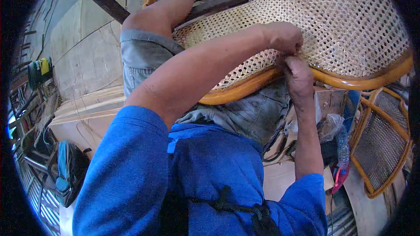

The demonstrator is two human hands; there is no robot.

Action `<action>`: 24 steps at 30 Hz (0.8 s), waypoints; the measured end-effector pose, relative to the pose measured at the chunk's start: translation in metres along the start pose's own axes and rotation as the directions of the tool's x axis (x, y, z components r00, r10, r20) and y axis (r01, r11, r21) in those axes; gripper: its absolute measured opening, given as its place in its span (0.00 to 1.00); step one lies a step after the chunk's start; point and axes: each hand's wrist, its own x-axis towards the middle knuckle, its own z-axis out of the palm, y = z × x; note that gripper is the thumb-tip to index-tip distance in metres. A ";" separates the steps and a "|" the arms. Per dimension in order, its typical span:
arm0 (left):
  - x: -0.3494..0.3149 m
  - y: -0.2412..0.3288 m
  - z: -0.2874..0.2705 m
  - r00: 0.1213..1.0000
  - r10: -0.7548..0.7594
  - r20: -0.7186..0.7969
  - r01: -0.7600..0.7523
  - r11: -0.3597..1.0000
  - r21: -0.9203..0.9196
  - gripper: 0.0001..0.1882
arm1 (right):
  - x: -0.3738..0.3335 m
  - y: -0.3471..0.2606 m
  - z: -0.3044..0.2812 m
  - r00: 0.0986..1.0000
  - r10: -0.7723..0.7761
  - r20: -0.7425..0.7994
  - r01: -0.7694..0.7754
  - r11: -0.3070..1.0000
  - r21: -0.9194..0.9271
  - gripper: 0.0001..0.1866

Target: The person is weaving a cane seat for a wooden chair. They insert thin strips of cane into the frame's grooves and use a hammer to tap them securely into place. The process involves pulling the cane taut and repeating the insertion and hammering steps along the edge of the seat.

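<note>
A woven cane panel in a curved orange wooden frame rests across my lap. My left hand lies on top of the weave near the frame's front edge, fingers curled and pinching a thin cane strand. My right hand comes up from below the frame and grips the rim and the strand at the same spot, right under the left hand. The strand itself is mostly hidden between the fingers. My blue sleeves and grey shorts fill the lower middle.
A second orange cane-panelled frame stands at the right. A plastic bottle and a pink tool lie beside it. Plywood boards cover the floor at the left, with a blue bag and a green-yellow can.
</note>
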 end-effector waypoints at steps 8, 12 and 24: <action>0.009 -0.011 0.001 0.995 0.097 0.033 -0.096 0.994 -0.047 0.13 | 0.006 -0.007 -0.002 0.993 0.091 0.073 -0.090 0.996 -0.012 0.06; 0.009 -0.011 -0.001 0.995 0.054 0.079 -0.049 0.997 -0.062 0.13 | 0.001 0.000 0.004 0.989 0.128 0.072 -0.125 0.991 -0.045 0.08; 0.015 -0.019 0.004 0.995 0.098 0.028 -0.097 0.995 -0.040 0.15 | 0.004 0.002 0.004 0.995 0.031 0.091 -0.026 0.998 -0.063 0.08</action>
